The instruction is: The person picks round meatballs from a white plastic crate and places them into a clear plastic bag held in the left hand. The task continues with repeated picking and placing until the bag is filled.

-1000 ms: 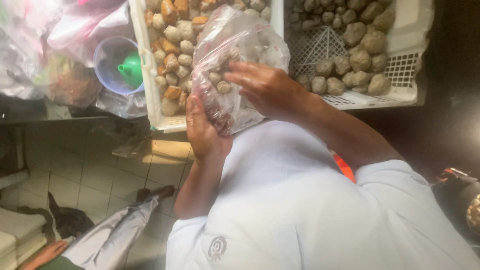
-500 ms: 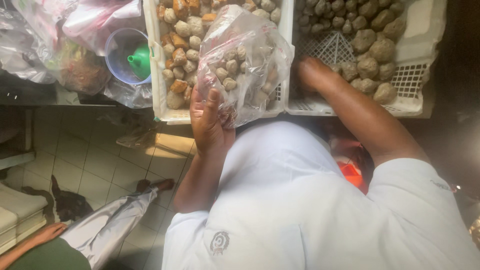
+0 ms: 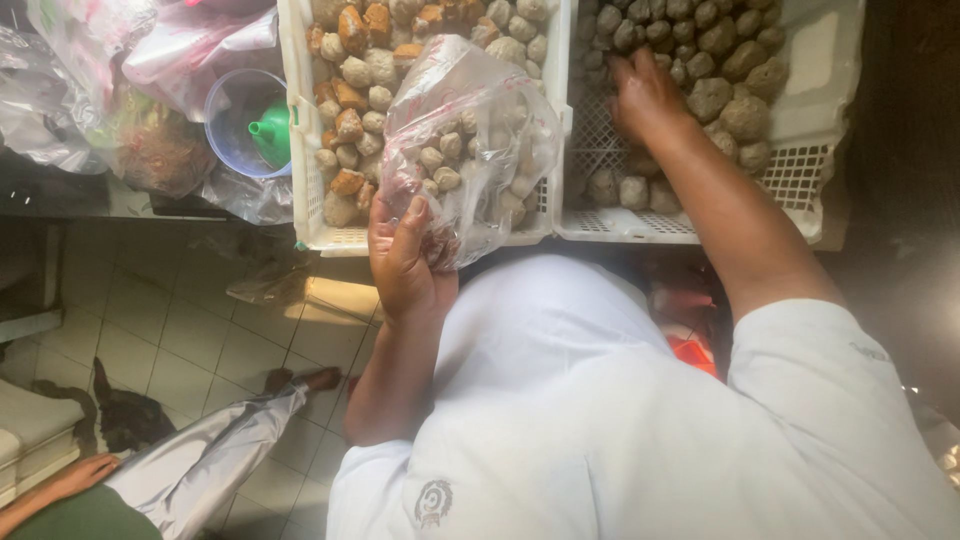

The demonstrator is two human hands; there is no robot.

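Note:
My left hand [image 3: 405, 262] grips the lower part of a clear plastic bag [image 3: 470, 140] partly filled with pale round balls, held up over the white crates. My right hand [image 3: 645, 95] reaches into the right white crate [image 3: 800, 170], fingers down among the dark grey-brown balls [image 3: 720, 60] heaped at its far side. Whether it holds one I cannot tell. The left white crate [image 3: 300, 170] holds pale and orange-brown balls and pieces [image 3: 355, 70]. My white shirt fills the lower right.
A clear blue tub with a green funnel [image 3: 270, 130] and several plastic bags [image 3: 110, 90] lie at left on a counter. Below is a tiled floor, another person's leg in grey trousers [image 3: 210, 460] and their hand [image 3: 85, 472].
My right hand left the bag and moved right into the right-hand crate, reaching deeper into the dark balls. The left hand keeps holding the bag, now alone.

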